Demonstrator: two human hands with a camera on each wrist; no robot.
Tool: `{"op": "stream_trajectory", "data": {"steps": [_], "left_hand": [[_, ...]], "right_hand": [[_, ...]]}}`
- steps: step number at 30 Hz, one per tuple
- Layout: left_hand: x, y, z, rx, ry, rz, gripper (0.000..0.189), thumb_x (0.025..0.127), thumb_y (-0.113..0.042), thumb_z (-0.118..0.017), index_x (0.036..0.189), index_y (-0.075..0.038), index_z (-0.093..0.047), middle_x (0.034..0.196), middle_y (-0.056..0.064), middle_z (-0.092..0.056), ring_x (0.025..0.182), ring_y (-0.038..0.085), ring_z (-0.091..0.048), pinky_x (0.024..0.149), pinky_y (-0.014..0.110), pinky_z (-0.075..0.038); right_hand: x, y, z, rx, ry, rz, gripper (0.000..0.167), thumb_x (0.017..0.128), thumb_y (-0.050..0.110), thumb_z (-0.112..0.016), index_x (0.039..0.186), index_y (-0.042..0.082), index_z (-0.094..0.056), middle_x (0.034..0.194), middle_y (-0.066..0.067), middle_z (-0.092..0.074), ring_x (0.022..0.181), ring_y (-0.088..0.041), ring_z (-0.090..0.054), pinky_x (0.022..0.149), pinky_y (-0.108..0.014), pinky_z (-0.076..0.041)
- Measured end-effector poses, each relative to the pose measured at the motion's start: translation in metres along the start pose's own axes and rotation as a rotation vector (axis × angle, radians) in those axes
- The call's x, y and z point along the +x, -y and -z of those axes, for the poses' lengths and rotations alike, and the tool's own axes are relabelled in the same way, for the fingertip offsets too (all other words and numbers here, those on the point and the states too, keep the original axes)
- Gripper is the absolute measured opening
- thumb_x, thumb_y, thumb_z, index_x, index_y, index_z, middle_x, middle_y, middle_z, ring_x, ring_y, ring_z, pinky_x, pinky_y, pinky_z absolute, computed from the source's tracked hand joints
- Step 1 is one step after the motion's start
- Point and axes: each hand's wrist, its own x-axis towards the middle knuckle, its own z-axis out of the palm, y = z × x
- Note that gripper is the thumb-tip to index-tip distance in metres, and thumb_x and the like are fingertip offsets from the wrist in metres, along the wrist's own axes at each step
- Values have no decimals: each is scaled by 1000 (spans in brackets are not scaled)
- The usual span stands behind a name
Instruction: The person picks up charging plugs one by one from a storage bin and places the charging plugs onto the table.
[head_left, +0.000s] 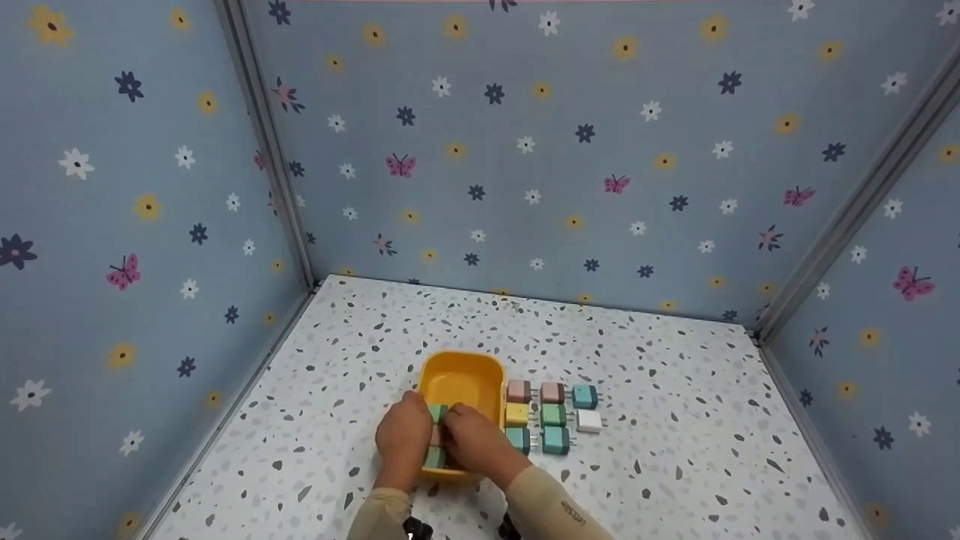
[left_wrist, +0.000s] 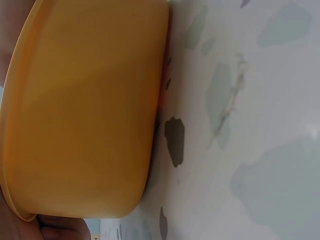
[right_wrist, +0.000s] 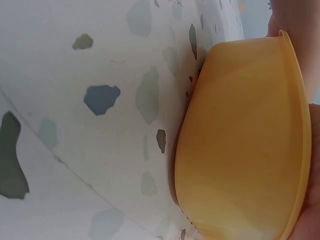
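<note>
A yellow plastic bin (head_left: pixel 457 375) stands on the table, with a column of charger plugs along its inner left side. Two plugs there are green (head_left: pixel 434 457), and a pink plug (head_left: pixel 436 435) lies between them. My left hand (head_left: pixel 405 435) grips the bin's left rim, with fingertips tucked under the lip in the left wrist view. Over the bin, my right hand (head_left: pixel 474 441) reaches in with curled fingers at the pink plug and seems to pinch it; the fingertips are partly hidden. Both wrist views show mostly the bin's outer wall (left_wrist: pixel 95 110).
Right of the bin, several charger plugs lie in rows, prongs pointing right: pink (head_left: pixel 552 392), blue (head_left: pixel 584 396), yellow (head_left: pixel 516 413), green (head_left: pixel 553 415), white (head_left: pixel 589 421) and teal (head_left: pixel 556 439). Flower-patterned walls (head_left: pixel 525 165) surround the speckled table (head_left: pixel 675 450).
</note>
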Motion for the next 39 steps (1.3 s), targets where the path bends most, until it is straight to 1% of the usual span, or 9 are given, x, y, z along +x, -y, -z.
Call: {"op": "stream_trajectory", "data": {"steps": [6,13,18,22,27,31,35,39], "left_hand": [[0,-1,0,6,3,9,41,112,-31,-33,102,-5,-62,81,11,-68,69,27,-66,57,43,-49],[1,1,-2,19,4,19,39,112,-31,-36,103,-4,-63,84,13,-70,72,29,-68,58,45,-50],[1,1,-2,30,15,20,40,112,-31,-35,104,-4,-62,83,12,-68,70,26,-66,58,44,-50],[1,0,-1,40,12,11,39,112,-32,-35,102,-4,-61,78,10,-66,67,25,-63,58,43,-50],[1,-1,0,48,-1,6,40,112,-33,-35,101,-5,-61,78,10,-65,68,26,-64,59,43,-51],[0,-1,0,41,23,19,40,112,-32,-34,105,-4,-61,80,10,-66,68,24,-63,60,42,-51],[0,-1,1,47,49,33,41,113,-33,-34,107,-3,-61,80,10,-65,67,22,-61,60,41,-51],[1,-1,1,40,50,37,42,113,-34,-33,108,-3,-62,81,10,-65,66,22,-60,59,40,-50]], "right_hand": [[0,1,2,29,11,-7,12,103,24,-64,111,17,-69,97,6,-61,83,-8,-55,84,-29,-54],[1,2,1,64,25,-11,10,102,26,-64,108,19,-69,95,8,-60,83,-7,-55,84,-28,-53],[2,2,-1,94,30,-20,9,102,27,-65,106,21,-69,95,10,-58,83,-5,-54,84,-27,-52],[3,3,-1,84,17,-19,12,102,30,-66,107,20,-69,94,10,-57,83,-7,-54,84,-26,-52],[3,4,0,45,-7,-2,11,102,25,-65,107,16,-69,93,7,-57,81,-9,-53,84,-28,-53],[3,5,1,42,2,-4,10,102,22,-64,107,15,-69,93,6,-57,80,-8,-53,82,-28,-53],[3,4,2,58,26,-27,11,102,25,-63,108,17,-69,93,8,-57,80,-8,-53,82,-28,-53],[4,3,2,91,33,-50,12,102,28,-65,107,19,-70,92,9,-57,80,-7,-53,82,-28,-53]]}}
